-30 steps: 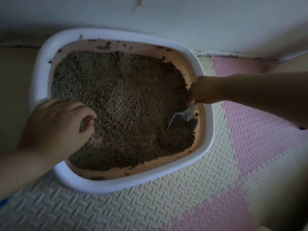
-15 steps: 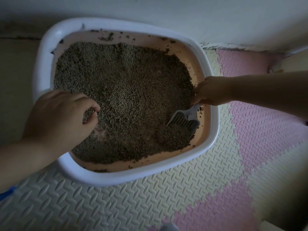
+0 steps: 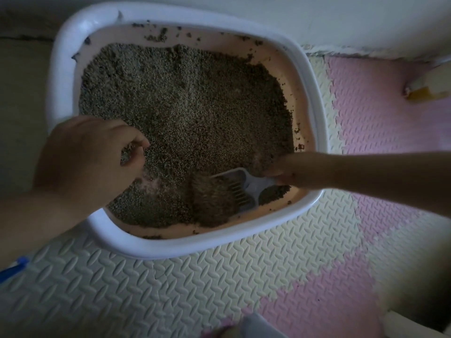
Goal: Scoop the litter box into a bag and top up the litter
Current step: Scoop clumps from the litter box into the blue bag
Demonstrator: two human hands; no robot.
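A litter box (image 3: 170, 250) with a white rim and pink inner wall sits on foam floor mats against the wall. Grey-brown litter (image 3: 190, 108) covers most of its bottom, and a bare pink patch shows near my left hand. My left hand (image 3: 85, 159) lies over the box's left rim with its fingers curled down inside the wall. My right hand (image 3: 285, 172) grips the handle of a pale slotted scoop (image 3: 241, 189) in the near right corner. The scoop's blade lies low in the litter, with a heap of litter against its front edge.
Cream and pink foam mats (image 3: 244, 276) cover the floor in front and to the right. A yellow-and-white object (image 3: 429, 89) lies at the far right by the wall. A blue item (image 3: 12, 269) shows at the left edge, and a grey object (image 3: 258, 328) at the bottom edge.
My right hand has drawn the scoop from the right wall toward the near right corner and laid it flatter, pushing litter ahead of it. My left hand stays on the left rim.
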